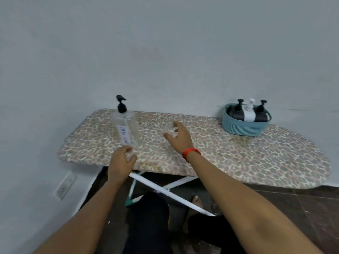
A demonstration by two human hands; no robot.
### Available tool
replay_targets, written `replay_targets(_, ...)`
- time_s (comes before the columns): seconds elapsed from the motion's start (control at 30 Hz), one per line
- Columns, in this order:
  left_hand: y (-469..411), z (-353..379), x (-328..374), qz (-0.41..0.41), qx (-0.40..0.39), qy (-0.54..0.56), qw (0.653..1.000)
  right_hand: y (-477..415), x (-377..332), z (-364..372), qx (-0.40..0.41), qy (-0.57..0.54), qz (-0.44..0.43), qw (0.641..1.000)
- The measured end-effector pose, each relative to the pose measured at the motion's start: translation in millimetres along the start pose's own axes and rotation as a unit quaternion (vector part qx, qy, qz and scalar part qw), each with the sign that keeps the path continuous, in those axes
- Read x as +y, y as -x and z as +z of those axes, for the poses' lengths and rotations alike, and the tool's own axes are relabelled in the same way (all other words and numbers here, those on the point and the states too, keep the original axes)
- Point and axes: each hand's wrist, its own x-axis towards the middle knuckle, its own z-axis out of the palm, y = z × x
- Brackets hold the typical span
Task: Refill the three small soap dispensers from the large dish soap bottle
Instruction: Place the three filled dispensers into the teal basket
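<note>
Clear plastic, black pump point(121, 104) on top: that's the large dish soap bottle point(126, 125), standing just beyond the left hand point(121, 161) on the leopard-print surface point(238, 158). The left hand has its fingers and thumb curled about the very foot of the bottle, low down under the handwritten label point(124, 135). By the look of it that's a steadying hold, keeping a tall, top-heavy bottle from toppling on the padded cover.

The right hand point(180, 137), red band point(191, 153) at the wrist, is spread and holding nothing. It hovers over bare print to the right of the bottle, apart from it, fingers fanned forward. I'd judge it's free for the next reach, either to the pump cap or out to the basket.

And the basket point(244, 126), teal, sits well off to the right of that open hand, up against the wall. Count them: three small dispensers packed side by side inside it, a black dispenser point(236, 112) nearest the hand, a white dispenser point(249, 113) in the middle, a second black one point(261, 114) on the far side. All three have their pumps on. So that's one big bottle, one basket, three little ones, two black and one white.

Nothing is opened yet, from what I can see. The refilling itself hasn't started, and the small bottles need to come closer first.
</note>
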Motion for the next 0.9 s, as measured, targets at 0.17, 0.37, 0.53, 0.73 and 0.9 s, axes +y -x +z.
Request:
replay_targets(0.17,-25,-41,-39,-0.079,0.005,0.038,0.996,-17,-36,71,-0.13,0.041,-0.017,0.991)
replay_targets(0.37,-68,-52,-49,-0.032,-0.108,0.091,0.99,-25,-49,112,-0.132,0.024,-0.035,0.99)
replay_targets(0.53,-77,-39,-40,0.003,-0.097,0.133,0.986,-27,-45,117,-0.104,-0.002,-0.026,0.994)
replay_targets(0.73,-85,-8,-10,-0.017,-0.042,0.22,0.974,-33,-32,80,-0.07,-0.071,-0.008,0.995)
replay_targets(0.9,-108,42,42,-0.001,-0.058,0.263,0.963,-53,-5,13,-0.024,-0.083,-0.012,0.996)
